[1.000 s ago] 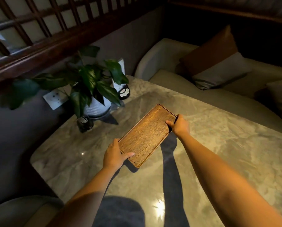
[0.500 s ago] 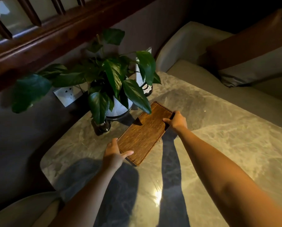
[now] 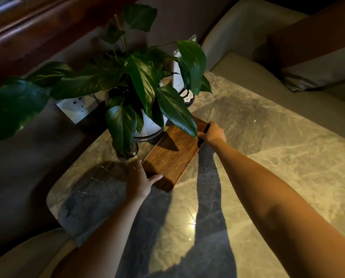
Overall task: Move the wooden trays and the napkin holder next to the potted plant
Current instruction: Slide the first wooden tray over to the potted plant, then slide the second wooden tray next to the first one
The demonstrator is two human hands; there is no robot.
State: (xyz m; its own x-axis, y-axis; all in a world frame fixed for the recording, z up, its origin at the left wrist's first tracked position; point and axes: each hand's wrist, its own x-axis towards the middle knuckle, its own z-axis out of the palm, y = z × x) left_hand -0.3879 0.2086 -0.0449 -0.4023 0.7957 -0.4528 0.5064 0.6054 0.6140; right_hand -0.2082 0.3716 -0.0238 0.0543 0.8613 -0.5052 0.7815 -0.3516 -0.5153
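A brown wooden tray lies on the marble table, its far end right beside the white ribbed pot of the potted plant. A big leaf hangs over the tray's far part. My left hand grips the tray's near corner, thumb on top. At the far right corner my right hand holds the edge, fingers wrapped around it. I see only one tray. No napkin holder is in view.
A small dark jar stands just left of the tray by the pot. A clear sign stand rises behind the leaves. A wall socket sits left of the plant. A sofa with cushions borders the table's far side.
Both hands have pushed the tray away from me and to the left, from the table's middle to right beside the pot, under a leaf. My view has moved closer.
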